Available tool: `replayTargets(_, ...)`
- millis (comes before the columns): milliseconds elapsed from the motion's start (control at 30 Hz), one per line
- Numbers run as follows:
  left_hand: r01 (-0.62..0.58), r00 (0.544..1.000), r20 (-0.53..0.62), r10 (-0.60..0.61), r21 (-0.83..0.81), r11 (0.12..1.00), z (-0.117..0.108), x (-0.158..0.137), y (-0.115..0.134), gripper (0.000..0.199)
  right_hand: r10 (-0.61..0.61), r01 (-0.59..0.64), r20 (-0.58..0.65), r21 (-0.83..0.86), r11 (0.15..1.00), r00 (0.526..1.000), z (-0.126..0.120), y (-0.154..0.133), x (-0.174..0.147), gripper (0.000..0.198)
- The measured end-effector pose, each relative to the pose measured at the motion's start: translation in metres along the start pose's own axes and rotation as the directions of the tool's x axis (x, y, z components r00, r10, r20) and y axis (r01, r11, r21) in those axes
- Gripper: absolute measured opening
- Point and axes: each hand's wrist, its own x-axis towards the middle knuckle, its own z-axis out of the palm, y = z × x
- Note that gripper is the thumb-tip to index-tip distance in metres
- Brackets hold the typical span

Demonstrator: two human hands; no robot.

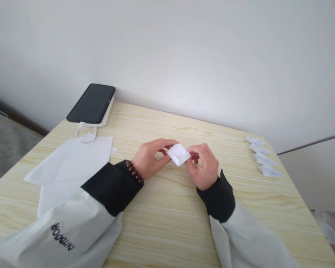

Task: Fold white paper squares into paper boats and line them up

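Observation:
A small piece of folded white paper (179,153), diamond-shaped from above, is held over the middle of the table between both hands. My left hand (152,156) pinches its left corner between thumb and fingers. At the right corner, my right hand (203,163) grips it with the thumb below and the curled fingers behind. A crease and a raised flap show on the side facing me. The fingertips behind the paper are partly hidden.
Loose white paper sheets (72,160) lie at the left beside my sleeve. Behind them a black phone (92,103) rests on a white box with a white cable (87,140). Several folded paper pieces (264,159) line the right edge of the wooden table (167,223). A white wall (184,67) borders the back.

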Motion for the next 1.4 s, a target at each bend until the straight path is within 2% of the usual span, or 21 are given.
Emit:
replayTargets(133, -0.078, 0.997, -0.013, 0.079, 0.081, 0.994, -0.0007, -0.0006, 0.0004, 0.027, 0.035, -0.035, -0.003, -0.022, 0.999, 0.999, 0.0006, -0.0020, -0.0013, 0.013)
replayTargets(367, -0.210, 0.975, -0.025, 0.220, 0.216, 0.954, 0.0011, -0.0028, -0.0054, 0.029, 0.021, -0.021, -0.001, -0.026, 0.999, 1.000, 0.0033, 0.0008, -0.0030, 0.023)
replayTargets(467, -0.252, 0.963, -0.018, 0.268, 0.282, 0.926, 0.0014, -0.0044, -0.0071, 0.024, 0.004, -0.002, 0.044, -0.030, 1.000, 0.999, 0.0040, 0.0027, -0.0031, 0.020)
replayTargets(633, -0.306, 0.946, 0.005, 0.324, 0.340, 0.889, 0.0026, -0.0057, -0.0073, 0.022, 0.007, -0.004, 0.046, -0.077, 0.997, 0.999, 0.0049, 0.0026, -0.0044, 0.012)
replayTargets(767, -0.299, 0.949, 0.005, 0.316, 0.338, 0.892, 0.0027, -0.0052, -0.0052, 0.021, 0.023, -0.020, 0.035, -0.074, 0.997, 0.999, 0.0052, 0.0011, -0.0047, 0.010)
replayTargets(967, -0.210, 0.975, -0.004, 0.222, 0.317, 0.925, 0.0017, -0.0049, -0.0015, 0.022, 0.020, -0.018, 0.037, -0.038, 0.999, 0.999, 0.0052, 0.0009, -0.0028, 0.011)
replayTargets(1167, -0.242, 0.967, -0.002, 0.256, 0.322, 0.916, 0.0024, -0.0056, -0.0045, 0.024, 0.021, -0.021, 0.018, -0.047, 0.999, 1.000, 0.0052, 0.0015, -0.0026, 0.011)
replayTargets(1400, -0.139, 0.990, 0.035, 0.135, 0.220, 0.965, 0.0043, -0.0066, -0.0028, 0.035, 0.044, -0.043, 0.049, -0.029, 0.999, 0.998, 0.0050, 0.0023, -0.0029, 0.011)
